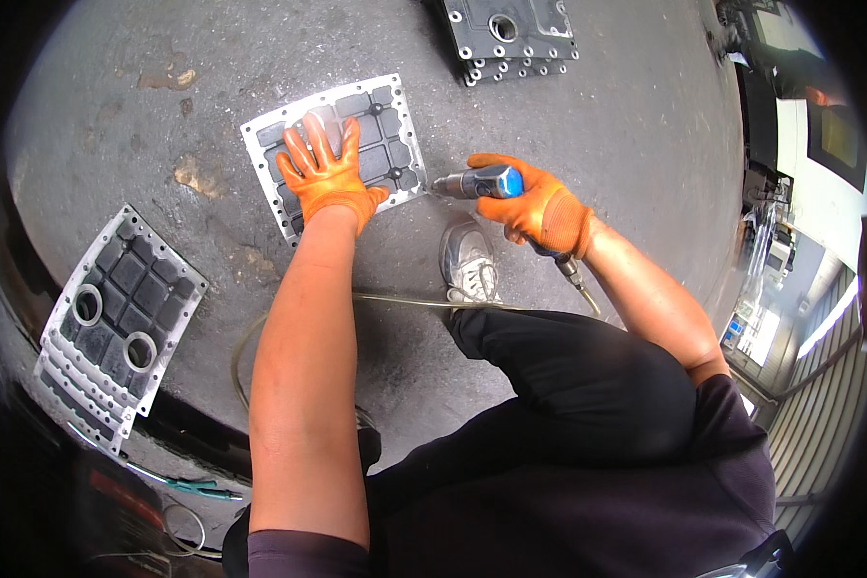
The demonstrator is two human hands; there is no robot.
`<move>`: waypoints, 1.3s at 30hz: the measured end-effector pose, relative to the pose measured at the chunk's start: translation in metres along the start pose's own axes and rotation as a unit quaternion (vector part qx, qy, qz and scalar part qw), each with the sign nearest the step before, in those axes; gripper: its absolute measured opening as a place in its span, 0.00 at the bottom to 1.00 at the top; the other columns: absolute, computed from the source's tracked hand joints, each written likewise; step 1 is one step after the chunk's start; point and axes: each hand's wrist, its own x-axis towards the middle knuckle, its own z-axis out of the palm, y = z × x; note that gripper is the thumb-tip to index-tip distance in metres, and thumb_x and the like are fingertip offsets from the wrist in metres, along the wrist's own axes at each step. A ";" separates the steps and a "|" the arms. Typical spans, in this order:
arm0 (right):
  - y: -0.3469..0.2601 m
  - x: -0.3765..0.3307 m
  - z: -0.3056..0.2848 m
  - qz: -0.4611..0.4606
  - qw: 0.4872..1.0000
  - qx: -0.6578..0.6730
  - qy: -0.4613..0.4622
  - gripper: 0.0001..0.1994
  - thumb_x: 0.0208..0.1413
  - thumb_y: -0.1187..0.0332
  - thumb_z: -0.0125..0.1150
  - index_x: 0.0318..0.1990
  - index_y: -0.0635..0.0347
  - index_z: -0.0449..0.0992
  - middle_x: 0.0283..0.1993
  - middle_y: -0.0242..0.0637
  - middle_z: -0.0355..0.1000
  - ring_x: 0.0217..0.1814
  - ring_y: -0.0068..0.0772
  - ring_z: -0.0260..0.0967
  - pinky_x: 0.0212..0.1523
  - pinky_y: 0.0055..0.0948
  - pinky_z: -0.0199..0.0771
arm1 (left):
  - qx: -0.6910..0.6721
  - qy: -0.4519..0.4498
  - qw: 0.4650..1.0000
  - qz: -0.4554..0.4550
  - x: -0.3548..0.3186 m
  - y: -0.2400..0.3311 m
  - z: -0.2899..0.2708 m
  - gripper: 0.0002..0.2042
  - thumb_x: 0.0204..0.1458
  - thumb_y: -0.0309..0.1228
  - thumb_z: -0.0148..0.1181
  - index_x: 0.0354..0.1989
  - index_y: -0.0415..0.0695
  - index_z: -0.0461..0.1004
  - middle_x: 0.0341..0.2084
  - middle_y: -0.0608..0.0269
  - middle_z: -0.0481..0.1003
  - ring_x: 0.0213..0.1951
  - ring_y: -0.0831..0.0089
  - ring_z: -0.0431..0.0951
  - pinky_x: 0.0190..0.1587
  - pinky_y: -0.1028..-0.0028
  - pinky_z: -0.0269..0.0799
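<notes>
A flat metal cover plate (380, 125), with a grey ribbed inside and a bright rim full of holes, lies on the dark floor in front of me. My left hand (331, 183), in an orange glove, rests on it with fingers spread. In my right hand (547, 207), also gloved in orange, is a pistol-shaped air tool (472, 183) with a blue rear end. Its tip points left and comes close to the plate's right lower corner; whether it touches, I cannot tell. A clear air hose (414, 301) runs from the tool's handle across the floor.
A stack of similar plates (511, 43) stands at the far edge. Another stack of plates (125, 308), the top one with two round openings, lies at left. Below it is a teal air blow gun (188, 486). My shoe (470, 265) is just nearer than the tool.
</notes>
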 end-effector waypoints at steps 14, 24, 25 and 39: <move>-0.001 -0.008 0.021 -0.129 0.892 -0.427 -0.076 0.37 0.65 0.57 0.70 0.80 0.36 0.64 0.53 0.51 0.84 0.55 0.62 0.81 0.54 0.49 0.83 | -0.003 -0.014 1.000 0.000 -0.001 -0.003 -0.002 0.58 0.52 0.66 0.73 0.88 0.72 0.41 0.87 0.43 0.27 0.85 0.33 0.23 0.81 0.33 0.25; -0.016 0.002 0.010 -0.004 0.990 -0.141 -0.014 0.32 0.64 0.62 0.73 0.76 0.46 0.71 0.45 0.38 0.83 0.44 0.26 0.79 0.49 0.32 0.81 | -0.011 0.058 0.998 0.017 -0.002 -0.002 0.009 0.56 0.53 0.68 0.70 0.88 0.64 0.48 0.86 0.39 0.36 0.85 0.31 0.30 0.82 0.34 0.28; -0.012 0.003 0.009 -0.015 0.989 -0.143 -0.014 0.32 0.64 0.62 0.73 0.75 0.46 0.71 0.44 0.37 0.83 0.44 0.25 0.79 0.48 0.31 0.81 | -0.014 0.037 0.999 0.015 -0.002 -0.001 0.006 0.57 0.53 0.67 0.71 0.88 0.66 0.46 0.87 0.41 0.33 0.85 0.32 0.28 0.82 0.34 0.28; 0.005 -0.003 0.044 -0.059 0.989 -0.132 -0.023 0.31 0.66 0.57 0.72 0.76 0.33 0.71 0.37 0.31 0.79 0.36 0.22 0.75 0.42 0.29 0.79 | 0.015 0.078 0.974 0.210 -0.018 -0.122 0.019 0.46 0.52 0.46 0.79 0.81 0.64 0.62 0.87 0.68 0.46 0.85 0.52 0.48 0.84 0.54 0.48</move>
